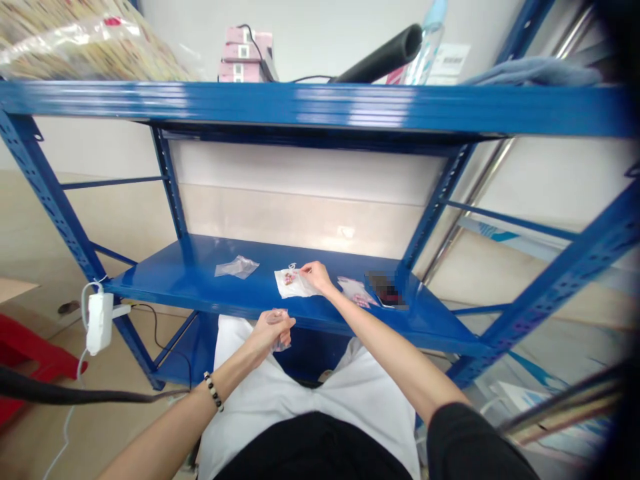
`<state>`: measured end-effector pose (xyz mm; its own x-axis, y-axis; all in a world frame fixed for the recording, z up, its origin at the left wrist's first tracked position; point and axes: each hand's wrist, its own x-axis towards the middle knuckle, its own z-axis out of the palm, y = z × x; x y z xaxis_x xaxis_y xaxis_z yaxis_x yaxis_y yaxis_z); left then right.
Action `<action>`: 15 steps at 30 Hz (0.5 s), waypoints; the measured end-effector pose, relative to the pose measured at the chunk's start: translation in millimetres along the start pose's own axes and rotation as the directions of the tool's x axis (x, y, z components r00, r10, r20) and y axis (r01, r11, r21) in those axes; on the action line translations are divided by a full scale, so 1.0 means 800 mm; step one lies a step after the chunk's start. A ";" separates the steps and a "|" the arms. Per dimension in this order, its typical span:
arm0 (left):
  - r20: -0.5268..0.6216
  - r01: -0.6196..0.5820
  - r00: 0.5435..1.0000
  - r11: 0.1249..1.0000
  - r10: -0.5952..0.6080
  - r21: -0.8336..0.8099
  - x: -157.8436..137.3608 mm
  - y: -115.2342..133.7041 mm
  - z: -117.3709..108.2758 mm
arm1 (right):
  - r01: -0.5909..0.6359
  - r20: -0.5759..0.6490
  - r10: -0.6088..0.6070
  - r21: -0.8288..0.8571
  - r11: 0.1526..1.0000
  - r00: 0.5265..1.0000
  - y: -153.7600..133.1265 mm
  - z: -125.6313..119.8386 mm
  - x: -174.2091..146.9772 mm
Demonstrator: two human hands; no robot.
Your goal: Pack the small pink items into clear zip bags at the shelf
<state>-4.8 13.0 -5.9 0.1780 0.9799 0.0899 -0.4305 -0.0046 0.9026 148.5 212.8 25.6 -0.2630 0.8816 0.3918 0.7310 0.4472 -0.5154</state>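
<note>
My left hand is closed in front of the shelf edge, above my lap, around a crumpled clear plastic bag. Over the blue shelf board, my right hand has its fingertips pinched together at a small white pouch or sheet. On that white piece lie small reddish and gold bits, too small to name, with a thin white loop at its upper edge. Whatever the right fingertips grip is too small to make out.
To the left on the board lies an empty-looking clear bag. Right of my hand are a bag with pinkish pieces and a dark phone-like object. A blue upper shelf crosses above; a white power strip hangs at left.
</note>
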 end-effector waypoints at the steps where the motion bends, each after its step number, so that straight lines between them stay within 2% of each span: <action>1: -0.011 0.002 1.000 1.000 -0.002 -0.001 0.004 0.001 0.000 | 0.001 0.005 -0.001 -0.015 1.000 1.000 0.001 0.004 0.005; 9: -0.065 0.022 0.998 0.999 -0.020 0.036 -0.001 0.009 -0.001 | -0.065 0.000 0.066 -0.143 0.988 0.998 0.004 0.024 0.025; 15: -0.023 0.002 1.000 0.998 0.000 0.065 0.003 0.010 -0.007 | -0.093 -0.001 0.094 -0.194 0.977 0.996 0.003 0.029 0.030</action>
<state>-12.9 16.4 -1.1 0.1575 0.9843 0.0801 -0.3721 -0.0160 0.9281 129.0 238.8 16.4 -0.1924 0.9197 0.3422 0.8606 0.3257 -0.3916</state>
